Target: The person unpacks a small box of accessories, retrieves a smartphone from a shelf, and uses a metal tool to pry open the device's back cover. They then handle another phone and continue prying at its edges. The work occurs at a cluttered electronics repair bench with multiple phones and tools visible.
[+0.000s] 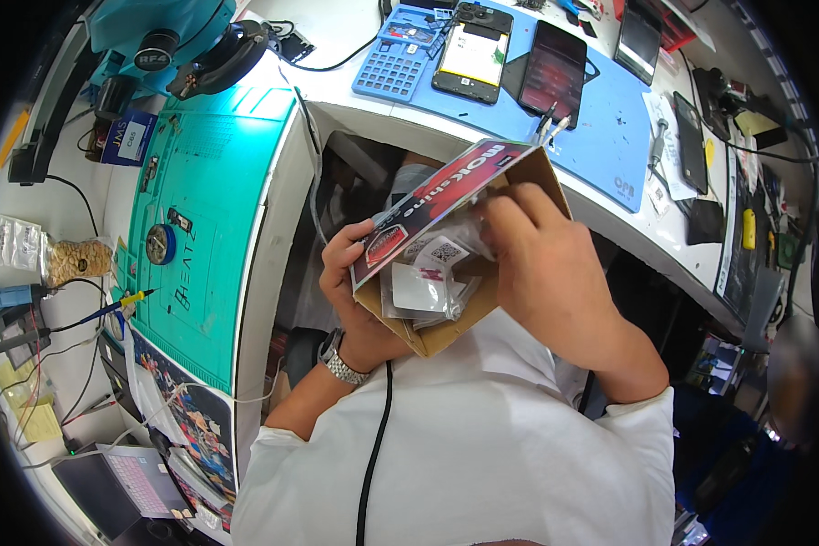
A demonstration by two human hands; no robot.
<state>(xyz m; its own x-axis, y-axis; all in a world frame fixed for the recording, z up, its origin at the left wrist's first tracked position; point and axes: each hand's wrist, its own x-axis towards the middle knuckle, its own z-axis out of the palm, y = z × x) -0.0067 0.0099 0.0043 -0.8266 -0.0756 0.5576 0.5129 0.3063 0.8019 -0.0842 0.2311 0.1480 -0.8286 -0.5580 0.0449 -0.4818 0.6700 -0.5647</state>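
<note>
Over my lap, my left hand grips an open cardboard box by its left side, fingers wrapped round the edge. The box is tilted, and its printed red and black panel faces up along the far left side. Inside lie several small clear plastic bags, some with white labels bearing square codes. My right hand reaches into the right part of the box. Its fingers are curled and pinched on a clear plastic bag; the fingertips are partly hidden.
A green work mat covers the left bench, under a teal microscope. On the blue mat ahead lie an opened phone, a dark phone and a blue parts tray. A black cable hangs over my shirt.
</note>
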